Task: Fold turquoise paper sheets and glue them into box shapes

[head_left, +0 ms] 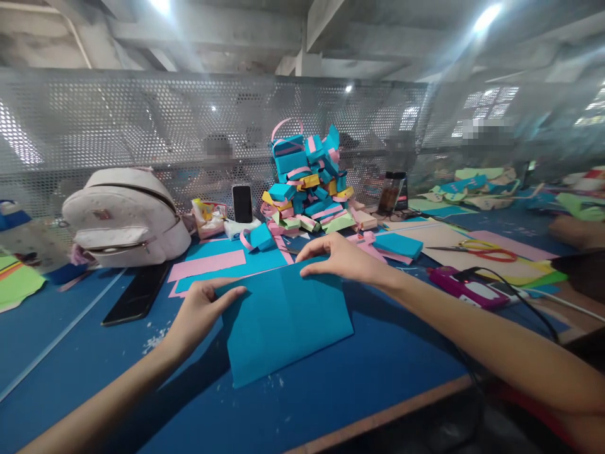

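A sheet of blue paper (288, 321), with faint vertical creases, is held tilted between my two hands just over the blue tabletop. My left hand (203, 309) pinches its upper left corner, thumb on the near face. Along the top edge, right of the middle, my right hand (326, 255) pinches it too, with the fingertips partly behind the paper. Behind the sheet lie flat blue and pink papers, among them a pink strip (208, 265). A small blue paper box (261, 237) with a pink loop sits just beyond.
A pile of folded paper boxes (307, 183) rises at the back. A white backpack (127, 217) and a black phone (137, 295) are at left. Scissors (482, 250) and a purple device (466, 287) with a cable lie right. Another person's hand (574, 232) shows far right.
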The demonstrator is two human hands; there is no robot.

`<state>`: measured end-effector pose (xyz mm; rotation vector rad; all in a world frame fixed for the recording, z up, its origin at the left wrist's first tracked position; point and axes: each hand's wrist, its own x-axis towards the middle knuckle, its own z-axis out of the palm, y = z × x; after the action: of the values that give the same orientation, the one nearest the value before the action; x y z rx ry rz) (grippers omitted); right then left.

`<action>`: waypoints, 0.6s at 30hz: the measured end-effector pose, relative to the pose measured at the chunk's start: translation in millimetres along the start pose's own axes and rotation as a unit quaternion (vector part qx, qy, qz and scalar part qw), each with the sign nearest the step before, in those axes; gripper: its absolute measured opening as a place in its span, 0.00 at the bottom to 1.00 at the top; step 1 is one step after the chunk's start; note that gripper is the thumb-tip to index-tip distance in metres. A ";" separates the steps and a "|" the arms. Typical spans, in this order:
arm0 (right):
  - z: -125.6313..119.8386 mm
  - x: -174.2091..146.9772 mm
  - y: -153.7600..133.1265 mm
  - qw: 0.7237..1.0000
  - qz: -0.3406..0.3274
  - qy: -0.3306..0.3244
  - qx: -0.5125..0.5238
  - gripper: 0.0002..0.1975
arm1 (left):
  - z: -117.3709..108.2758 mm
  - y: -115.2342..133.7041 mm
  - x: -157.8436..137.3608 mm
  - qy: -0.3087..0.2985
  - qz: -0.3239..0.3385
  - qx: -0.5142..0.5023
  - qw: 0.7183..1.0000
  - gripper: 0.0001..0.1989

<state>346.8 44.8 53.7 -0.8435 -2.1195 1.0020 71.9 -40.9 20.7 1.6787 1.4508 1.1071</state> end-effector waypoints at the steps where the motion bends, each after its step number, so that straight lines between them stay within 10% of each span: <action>1: 0.1 -0.2 -0.5 1.000 0.003 0.002 -0.002 0.09 | -0.2 0.7 -0.5 0.000 0.000 -0.001 1.000 0.18; 11: 1.3 1.2 -2.3 1.000 0.014 -0.001 -0.023 0.09 | -2.3 1.4 -1.0 0.003 0.013 0.024 1.000 0.20; 18: 1.8 -4.9 -12.2 0.998 -0.015 0.048 -0.042 0.07 | -13.0 10.1 -0.7 0.116 0.079 0.055 0.989 0.13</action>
<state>345.1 34.3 61.5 -0.8800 -2.0979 0.8459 64.5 -44.0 35.1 1.8160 1.5661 1.3701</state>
